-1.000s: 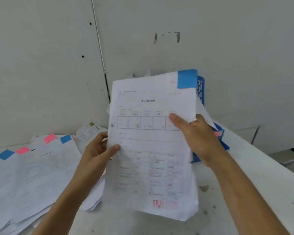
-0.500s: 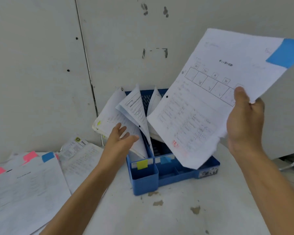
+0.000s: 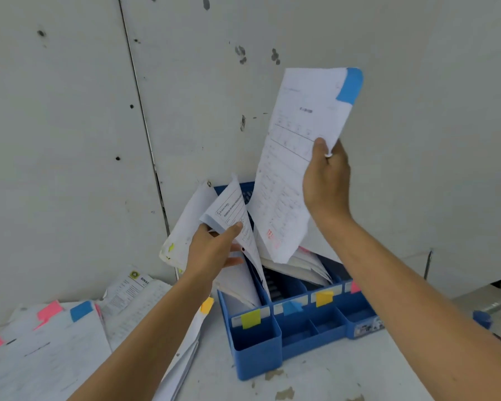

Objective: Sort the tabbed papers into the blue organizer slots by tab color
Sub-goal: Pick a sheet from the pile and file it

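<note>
**Handling.** The unsorted pile point(image 3: 55, 342) lies fanned on the table point(image 3: 330, 377) at far left, with pink and blue tabs showing at the sheets' top edges. Each sheet is judged light, thin and limp. It bows under its own weight and creases or tears if pinched hard. Take hold at a side edge in the upper half, with the thumb on the face and the fingers behind, clear of the tab.

The left hand point(image 3: 211, 250) grips the filed papers point(image 3: 232, 209) standing in the left slots. The thumb lies on the front of a folded sheet, the fingers curl behind, and the papers lean to the left. This appears to open a gap for entry.

The blue organizer point(image 3: 258, 351) stands on the table against the wall. The slot labels read, left to right: yellow point(image 3: 250, 318), blue point(image 3: 292, 308), yellow-orange point(image 3: 324, 298), pink point(image 3: 355, 287).

**Appearance and position.** The blue-tabbed sheet point(image 3: 289, 169) hangs near upright in the air above the rear of the organizer. Its lower edge is just over the papers in the middle slots, and it is not yet seated. It is a white printed form with a ruled grid near the top, rows of small text and a red stamp near the lower edge. The blue tab point(image 3: 350, 85) sits at the top right corner. The sheet bows slightly along its length.

The right hand point(image 3: 326, 180) pinches the sheet's right edge, thumb on the printed face. The fingers behind are hidden.
</note>
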